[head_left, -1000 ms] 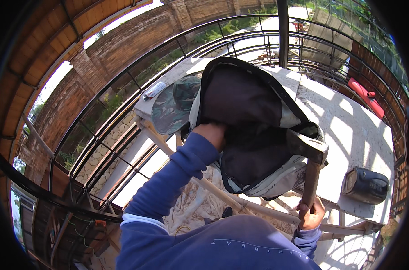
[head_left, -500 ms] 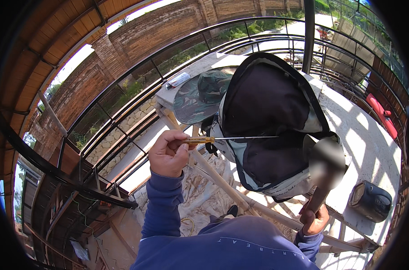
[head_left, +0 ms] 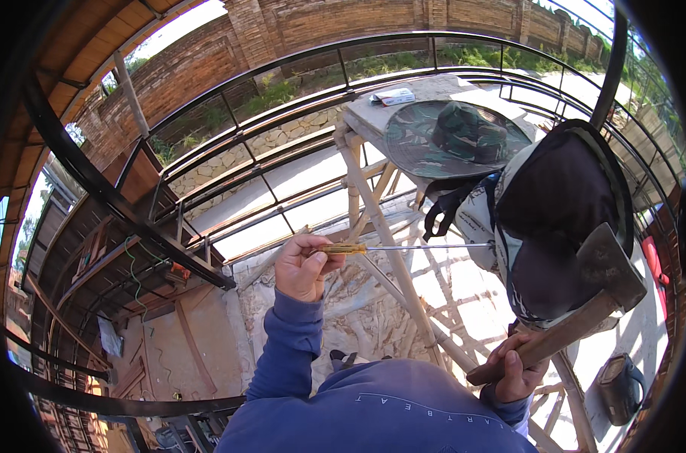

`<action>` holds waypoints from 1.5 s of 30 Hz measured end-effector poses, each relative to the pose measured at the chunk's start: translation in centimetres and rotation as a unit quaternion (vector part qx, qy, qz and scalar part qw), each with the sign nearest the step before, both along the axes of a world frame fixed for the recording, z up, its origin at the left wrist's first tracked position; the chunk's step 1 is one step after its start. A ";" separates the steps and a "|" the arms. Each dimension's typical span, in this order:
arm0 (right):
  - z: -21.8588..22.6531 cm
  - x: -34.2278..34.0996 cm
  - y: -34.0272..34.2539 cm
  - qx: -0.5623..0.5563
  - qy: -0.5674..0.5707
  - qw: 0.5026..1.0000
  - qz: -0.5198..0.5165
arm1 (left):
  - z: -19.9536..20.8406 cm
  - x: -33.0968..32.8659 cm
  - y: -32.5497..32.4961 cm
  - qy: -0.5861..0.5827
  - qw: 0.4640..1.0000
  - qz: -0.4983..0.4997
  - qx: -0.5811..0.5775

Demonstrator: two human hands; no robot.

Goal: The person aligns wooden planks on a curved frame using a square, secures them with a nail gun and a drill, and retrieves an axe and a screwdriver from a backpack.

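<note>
My left hand (head_left: 304, 269) is closed around the amber handle of a screwdriver (head_left: 347, 248). The long thin shaft points right, and its tip reaches the side of an open bag (head_left: 475, 226) in this view; contact cannot be made out. My right hand (head_left: 518, 366) grips the wooden handle of a hatchet (head_left: 609, 266). Its dark metal head is raised in front of the bag's right side. The bag gapes wide, showing a dark lining, with its lid flap standing up at the back. A camouflage wide-brimmed hat (head_left: 464, 136) lies just left of the bag.
A pale table (head_left: 362, 113) on wooden legs carries the bag, hat and a small white packet (head_left: 393, 97). At its right stands a dark mug (head_left: 619, 389). Black metal railing (head_left: 264, 181) curves behind, before a brick wall (head_left: 328, 30). A red object (head_left: 655, 272) lies far right.
My view has swung left, so the table's things sit farther right. The screwdriver has drawn back from across the bag's opening. The hatchet head, blurred before, now shows plainly.
</note>
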State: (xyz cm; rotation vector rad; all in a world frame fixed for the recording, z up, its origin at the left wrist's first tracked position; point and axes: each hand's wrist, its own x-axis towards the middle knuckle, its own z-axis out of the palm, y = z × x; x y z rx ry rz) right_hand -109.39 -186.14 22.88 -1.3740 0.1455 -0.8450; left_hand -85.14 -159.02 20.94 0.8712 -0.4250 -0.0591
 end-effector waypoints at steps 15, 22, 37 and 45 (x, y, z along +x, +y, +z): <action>-6.5 25.2 25.7 -0.048 0.068 0.971 0.223 | -12.5 -3.9 26.3 0.200 0.962 0.025 0.184; -9.9 31.8 37.9 -0.075 0.193 0.893 0.399 | -11.4 -3.3 32.1 0.173 0.881 0.054 0.438; -11.9 54.6 62.1 -0.369 0.098 0.796 0.470 | -17.5 8.6 54.0 0.438 0.782 0.357 0.263; -19.1 61.7 76.2 -0.383 0.151 0.676 0.611 | -17.2 11.8 66.8 0.437 0.741 0.488 0.147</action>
